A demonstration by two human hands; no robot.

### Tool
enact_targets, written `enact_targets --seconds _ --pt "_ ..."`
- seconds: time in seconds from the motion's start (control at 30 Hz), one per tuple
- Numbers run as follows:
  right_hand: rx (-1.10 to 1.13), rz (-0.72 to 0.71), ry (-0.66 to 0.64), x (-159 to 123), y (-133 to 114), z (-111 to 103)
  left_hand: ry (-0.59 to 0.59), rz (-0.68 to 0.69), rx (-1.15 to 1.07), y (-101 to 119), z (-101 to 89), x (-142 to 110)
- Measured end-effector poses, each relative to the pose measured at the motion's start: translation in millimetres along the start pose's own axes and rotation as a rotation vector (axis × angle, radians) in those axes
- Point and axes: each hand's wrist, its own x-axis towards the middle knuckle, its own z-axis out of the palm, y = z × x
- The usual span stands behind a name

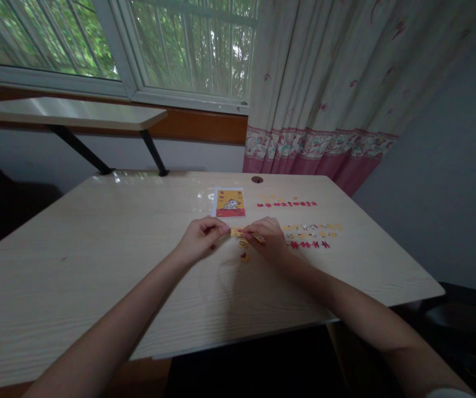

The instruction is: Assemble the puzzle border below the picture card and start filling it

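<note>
Over the middle of the table, my left hand (202, 236) pinches the left edge of a small yellow jigsaw puzzle piece (234, 232). My right hand (270, 239) has its thumb and forefinger closed at the right side, on what looks like an adjoining piece with a dark red mark. Just below the fingertips are a yellow piece with a dark outline (243, 243) and a yellow piece with a red shape (245, 257). Behind the hands lies the picture card (230, 203), showing a white animal on yellow and red. My right hand partly covers other pieces.
To the right, rows of red pieces (308, 245) and yellow-and-white pieces (312, 227) lie on the wooden table (138, 298). A further red row (287, 204) is near the back. A raised shelf (67, 113) stands at the back left, by the window and curtain (316, 83).
</note>
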Motion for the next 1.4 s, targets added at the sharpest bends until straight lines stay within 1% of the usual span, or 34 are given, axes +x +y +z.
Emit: enact_targets --seconds 0.07,0.13,0.2,0.27,0.33,0.43,0.5,0.73,0.87,0.97,1.03,1.1,1.13,1.23,1.27,1.33,1.4 --pt "-0.011 0.006 0.002 -0.3 1.0 -0.1 0.124 -0.005 0.022 -8.5 -15.1 6.3" --pt "-0.005 0.013 -0.008 -1.4 1.8 0.9 0.222 0.009 0.129 -19.1 -33.6 12.6" --pt "0.014 0.009 -0.034 -3.4 1.9 3.1 0.285 0.012 0.234 -29.5 -49.9 17.0" --pt "0.035 0.001 -0.063 -6.0 1.1 5.9 0.276 0.02 0.319 -37.5 -59.5 19.1" --pt "0.048 -0.011 -0.09 -8.7 0.1 8.5 0.235 0.032 0.4 -41.8 -62.4 19.4" --pt "0.055 -0.023 -0.115 -11.5 -0.5 10.9 0.175 0.041 0.491 -43.5 -60.8 18.8" --pt "0.057 -0.034 -0.119 -12.5 -0.2 11.5 0.159 0.044 0.518 -43.4 -60.0 18.8" --pt "0.059 -0.026 -0.127 -12.5 -0.1 10.4 0.156 0.052 0.535 -39.6 -59.5 17.7" --pt "0.022 0.005 -0.132 -9.8 4.5 6.6 0.142 0.055 0.531 -38.1 -59.4 17.4" --pt "0.014 0.031 -0.095 -7.6 10.2 3.8 0.141 0.055 0.525 -37.4 -57.9 17.4" --pt "0.018 0.044 -0.07 -6.2 12.2 2.6 0.133 0.068 0.5 -34.2 -52.5 15.8" --pt "0.023 0.052 -0.063 -5.0 11.7 2.1 0.077 0.091 0.45 -27.7 -42.0 12.1" --pt "0.028 0.055 -0.068 -4.4 10.6 2.0 0.029 0.102 0.403 -23.5 -35.2 9.6" --pt "0.047 0.059 -0.075 -3.0 6.9 2.1 -0.195 0.12 0.269 -10.5 -13.6 1.6" --pt "0.05 0.061 -0.074 -2.7 5.8 2.3 -0.234 0.137 0.246 -7.2 -7.5 -0.5" --pt "0.045 0.064 -0.065 -2.7 4.6 3.0 -0.257 0.145 0.217 -3.3 1.2 -3.3" --pt "0.033 0.063 -0.063 -3.1 4.4 4.0 -0.246 0.122 0.178 -2.8 5.2 -4.2"
